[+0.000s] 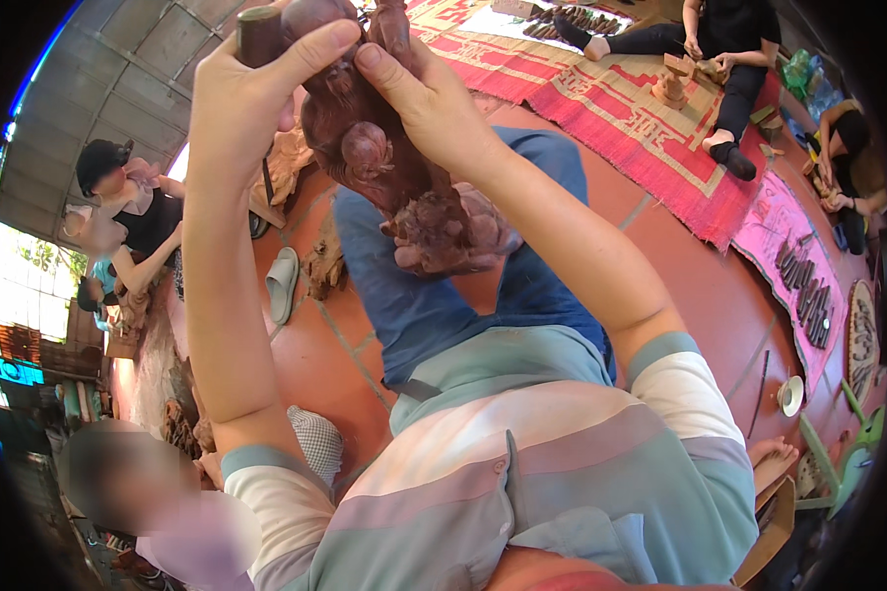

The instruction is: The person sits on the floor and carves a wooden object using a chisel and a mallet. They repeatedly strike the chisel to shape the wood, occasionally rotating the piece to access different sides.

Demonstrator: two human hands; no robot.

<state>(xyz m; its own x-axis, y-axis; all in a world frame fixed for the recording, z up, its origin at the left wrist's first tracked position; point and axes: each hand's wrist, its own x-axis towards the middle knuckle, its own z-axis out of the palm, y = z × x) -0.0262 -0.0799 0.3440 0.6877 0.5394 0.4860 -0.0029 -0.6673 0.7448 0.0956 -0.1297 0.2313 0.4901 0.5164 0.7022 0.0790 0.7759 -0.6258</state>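
Gripping dark wooden carving between left hand and right hand, fingers clamped; keeping base braced over lap advisable.

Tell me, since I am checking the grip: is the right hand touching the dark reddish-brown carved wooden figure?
Touching. The head view shows the right hand with its fingers pressed against the dark reddish-brown carved wooden figure, no gap visible.
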